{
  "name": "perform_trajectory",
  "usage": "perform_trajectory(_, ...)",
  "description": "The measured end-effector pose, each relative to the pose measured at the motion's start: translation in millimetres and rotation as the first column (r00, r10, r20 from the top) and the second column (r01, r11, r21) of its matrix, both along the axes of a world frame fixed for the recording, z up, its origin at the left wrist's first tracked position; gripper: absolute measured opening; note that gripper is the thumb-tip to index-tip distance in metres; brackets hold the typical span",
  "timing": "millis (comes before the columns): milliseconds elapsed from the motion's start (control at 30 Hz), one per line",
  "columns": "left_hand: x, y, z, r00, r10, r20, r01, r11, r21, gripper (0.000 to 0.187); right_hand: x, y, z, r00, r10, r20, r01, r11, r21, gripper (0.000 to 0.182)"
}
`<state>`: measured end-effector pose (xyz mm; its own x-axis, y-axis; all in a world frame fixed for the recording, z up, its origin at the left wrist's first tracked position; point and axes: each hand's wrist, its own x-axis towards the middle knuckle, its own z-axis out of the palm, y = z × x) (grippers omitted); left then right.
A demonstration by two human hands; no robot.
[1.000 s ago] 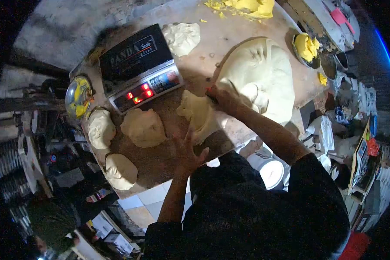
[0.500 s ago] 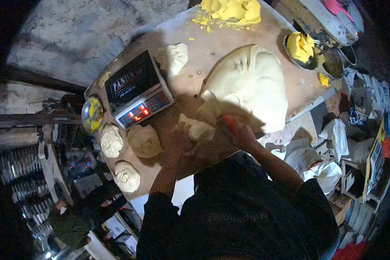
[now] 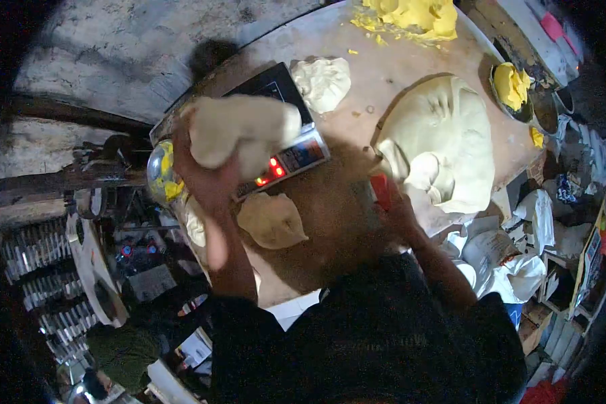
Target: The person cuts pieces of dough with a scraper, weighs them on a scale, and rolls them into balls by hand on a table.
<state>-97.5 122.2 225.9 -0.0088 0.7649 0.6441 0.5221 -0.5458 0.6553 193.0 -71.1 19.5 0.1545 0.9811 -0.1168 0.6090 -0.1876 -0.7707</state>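
My left hand (image 3: 212,178) is raised over the digital scale (image 3: 308,149), its fingers around a pale dough piece (image 3: 239,124) that is blurred by motion. The dough hides much of the scale's black platform, while red digits glow on the display. To the right, my right hand (image 3: 402,214) grips a red-handled scraper (image 3: 382,191), whose blade is hard to make out in shadow. Just beyond that hand lies a large mound of dough (image 3: 461,128). A flattened dough piece (image 3: 273,219) rests in front of the scale.
Another dough lump (image 3: 322,82) sits behind the scale, and one (image 3: 195,225) is partly behind my left forearm. Yellow fat (image 3: 417,20) is heaped at the far edge, with more in a bowl (image 3: 512,91). A bowl with yellow smears (image 3: 160,174) stands at left.
My left hand has lifted the dough piece from the table and carried it left, over the scale. The right hand keeps the scraper beside the mound. The camera view has shifted.
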Motion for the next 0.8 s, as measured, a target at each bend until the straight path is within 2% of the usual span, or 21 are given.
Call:
perform_trajectory(33, -18.2, 30.9, -1.9, 0.997, -0.017, -0.077, 0.014, 0.999, -0.038, 0.053, -6.8, -1.3, 2.2, 0.997, -0.061, -0.051, 0.057, 0.996, -0.071, 0.054)
perform_trajectory(100, -35.1, 80.3, -22.3, 0.997, -0.073, 0.006, 0.072, 0.968, -0.240, 0.051, -13.2, -13.5, 4.3, 0.987, -0.151, -0.047, 0.143, 0.980, -0.141, 0.052)
perform_trajectory(133, -41.0, 93.4, -35.7, 0.998, -0.064, -0.011, 0.060, 0.973, -0.223, 0.050, -15.2, -18.4, 9.8, 0.979, -0.200, -0.042, 0.190, 0.967, -0.168, 0.051)
perform_trajectory(200, -45.5, 120.2, -75.8, 0.998, -0.043, -0.041, 0.035, 0.983, -0.181, 0.048, -16.7, -32.0, 32.3, 0.969, -0.245, 0.026, 0.246, 0.968, -0.056, 0.049)
perform_trajectory(267, -45.8, 137.3, -137.2, 0.994, 0.011, -0.108, -0.038, 0.967, -0.251, 0.053, -8.0, -47.2, 36.5, 0.940, -0.299, 0.162, 0.312, 0.948, -0.063, 0.048)
perform_trajectory(300, -49.9, 141.8, -163.6, 0.996, -0.077, 0.034, 0.084, 0.945, -0.317, 0.063, -4.3, -51.9, 41.5, 0.936, -0.327, 0.133, 0.335, 0.942, -0.038, 0.051)
perform_trajectory(333, -47.7, 125.4, -147.0, 0.995, -0.060, -0.078, 0.030, 0.940, -0.340, 0.073, 0.7, -54.2, 43.2, 0.939, -0.324, 0.116, 0.326, 0.945, 0.007, 0.052)
perform_trajectory(367, -53.3, 116.9, -129.3, 0.952, -0.088, -0.293, -0.029, 0.928, -0.371, 0.077, 5.4, -56.3, 43.2, 0.943, -0.318, 0.096, 0.315, 0.948, 0.051, 0.053)
perform_trajectory(400, -58.8, 110.7, -115.4, 0.860, -0.121, -0.496, -0.096, 0.916, -0.391, 0.082, 7.9, -57.7, 44.1, 0.948, -0.309, 0.072, 0.302, 0.949, 0.092, 0.055)
perform_trajectory(433, -62.6, 109.7, -107.4, 0.852, -0.174, -0.494, -0.098, 0.874, -0.476, 0.084, 9.3, -54.7, 48.8, 0.943, -0.291, 0.162, 0.276, 0.955, 0.110, 0.058)
perform_trajectory(500, -65.6, 107.0, -96.5, 0.833, -0.279, -0.478, -0.107, 0.765, -0.635, 0.088, 14.3, -50.7, 57.7, 0.944, -0.285, 0.167, 0.275, 0.958, 0.077, 0.052)
perform_trajectory(533, -60.6, 94.9, -91.8, 0.798, -0.094, -0.596, -0.226, 0.869, -0.439, 0.087, 16.9, -50.0, 62.1, 0.944, -0.287, 0.166, 0.281, 0.958, 0.059, 0.049)
perform_trajectory(567, -51.0, 78.2, -87.6, 0.736, 0.104, -0.669, -0.327, 0.920, -0.217, 0.086, 18.3, -49.7, 67.9, 0.957, -0.265, 0.117, 0.254, 0.962, 0.097, 0.054)
perform_trajectory(600, -37.1, 60.7, -91.8, 0.881, 0.057, -0.470, -0.221, 0.928, -0.301, 0.079, 31.8, -57.9, 58.5, 0.966, -0.242, 0.088, 0.236, 0.969, 0.065, 0.056)
perform_trajectory(633, -23.2, 43.4, -95.8, 0.975, 0.003, -0.224, -0.084, 0.932, -0.352, 0.073, 35.3, -62.1, 58.4, 0.955, -0.273, 0.116, 0.266, 0.961, 0.073, 0.056)
perform_trajectory(667, -9.2, 26.0, -99.7, 0.999, -0.048, 0.021, 0.052, 0.932, -0.358, 0.067, 38.7, -68.3, 58.0, 0.942, -0.304, 0.142, 0.294, 0.952, 0.084, 0.055)
perform_trajectory(700, 7.6, 5.6, -110.8, 0.913, 0.111, -0.393, -0.119, 0.993, 0.005, 0.054, 46.5, -79.6, 51.0, 0.943, -0.308, 0.127, 0.296, 0.949, 0.108, 0.055)
perform_trajectory(733, 27.4, -17.6, -125.8, 0.961, -0.237, -0.141, 0.204, 0.955, -0.216, 0.040, 56.8, -90.9, 37.7, 0.944, -0.311, 0.110, 0.295, 0.946, 0.137, 0.055)
perform_trajectory(767, 54.9, -44.7, -166.7, 0.928, -0.350, -0.131, 0.311, 0.918, -0.245, 0.036, 65.6, -101.9, 29.6, 0.946, -0.311, 0.092, 0.293, 0.941, 0.169, 0.054)
perform_trajectory(800, 72.2, -54.9, -197.9, 0.695, -0.711, -0.108, 0.593, 0.650, -0.475, 0.038, 71.0, -113.2, 27.6, 0.937, -0.335, 0.094, 0.321, 0.937, 0.137, 0.054)
